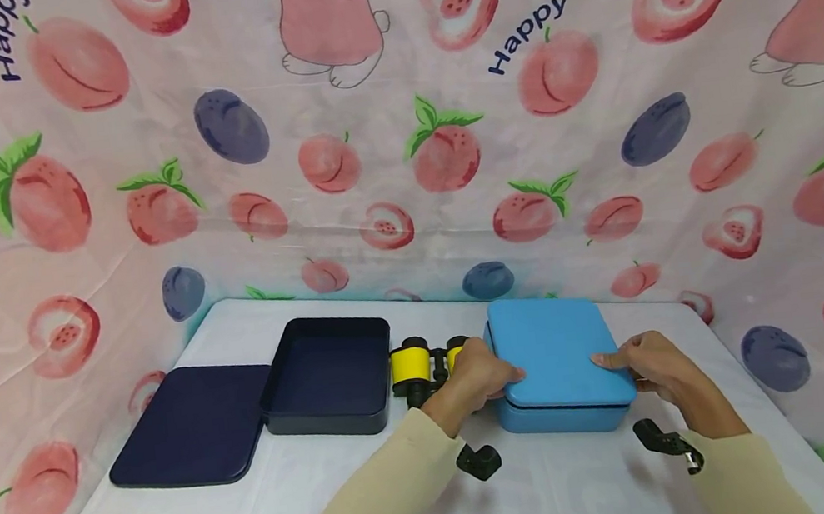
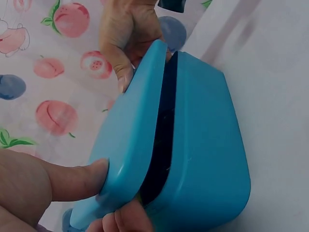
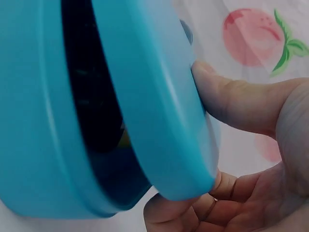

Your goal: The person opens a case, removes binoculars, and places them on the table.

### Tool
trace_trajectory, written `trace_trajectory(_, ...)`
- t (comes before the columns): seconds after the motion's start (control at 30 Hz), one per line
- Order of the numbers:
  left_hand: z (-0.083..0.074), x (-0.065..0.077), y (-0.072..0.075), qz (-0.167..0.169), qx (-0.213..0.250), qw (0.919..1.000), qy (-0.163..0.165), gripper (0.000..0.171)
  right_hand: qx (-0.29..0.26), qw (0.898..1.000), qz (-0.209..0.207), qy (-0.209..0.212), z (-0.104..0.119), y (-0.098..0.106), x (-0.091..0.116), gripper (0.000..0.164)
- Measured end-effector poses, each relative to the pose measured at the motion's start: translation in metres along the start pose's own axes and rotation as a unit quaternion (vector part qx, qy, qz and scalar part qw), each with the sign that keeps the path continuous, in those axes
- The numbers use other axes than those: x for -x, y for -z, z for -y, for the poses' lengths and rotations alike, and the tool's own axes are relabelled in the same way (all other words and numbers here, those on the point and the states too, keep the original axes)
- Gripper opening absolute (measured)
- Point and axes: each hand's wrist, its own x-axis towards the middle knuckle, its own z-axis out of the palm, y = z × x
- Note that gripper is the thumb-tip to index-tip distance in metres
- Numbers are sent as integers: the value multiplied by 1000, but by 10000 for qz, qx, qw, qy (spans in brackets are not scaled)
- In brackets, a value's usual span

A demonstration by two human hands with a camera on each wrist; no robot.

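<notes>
A light blue box [image 1: 568, 420] stands on the white table at the right, its blue lid [image 1: 557, 346] on top and raised slightly along the near side. My left hand [image 1: 475, 373] pinches the lid's left edge, thumb on top and fingers underneath. At the opposite edge, my right hand [image 1: 657, 365] pinches it the same way. A dark gap shows between lid [image 2: 128, 130] and box [image 2: 207, 140] in the left wrist view. Through that gap the right wrist view shows a small yellow patch [image 3: 125, 138]; what it belongs to is hidden.
Yellow and black binoculars [image 1: 411, 365] lie left of the blue box, partly behind my left hand. Further left stands an open navy box [image 1: 326, 423], with a flat navy lid [image 1: 189, 429] beside it. A fruit-patterned cloth [image 1: 387, 167] hangs behind the table.
</notes>
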Motion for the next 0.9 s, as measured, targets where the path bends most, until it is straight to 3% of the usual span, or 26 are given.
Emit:
trace_trajectory(0.17, 1, 1, 7, 47, -2, 10000, -55, 63, 31, 9999, -105, 125, 8, -1, 8, 57)
trace_trajectory(0.53, 2, 7, 18, 244, 187, 9994, -175, 59, 124, 9994, -275, 150, 17, -2, 17, 67)
trace_trajectory(0.77, 5, 13, 30, 348, 305, 9985, -291, 54, 59, 9993, -206, 301, 23, -8, 26, 49)
trace_trajectory(0.9, 9, 19, 41, 439, 418, 9974, -387, 52, 71, 9992, -151, 370, 27, -15, 31, 51)
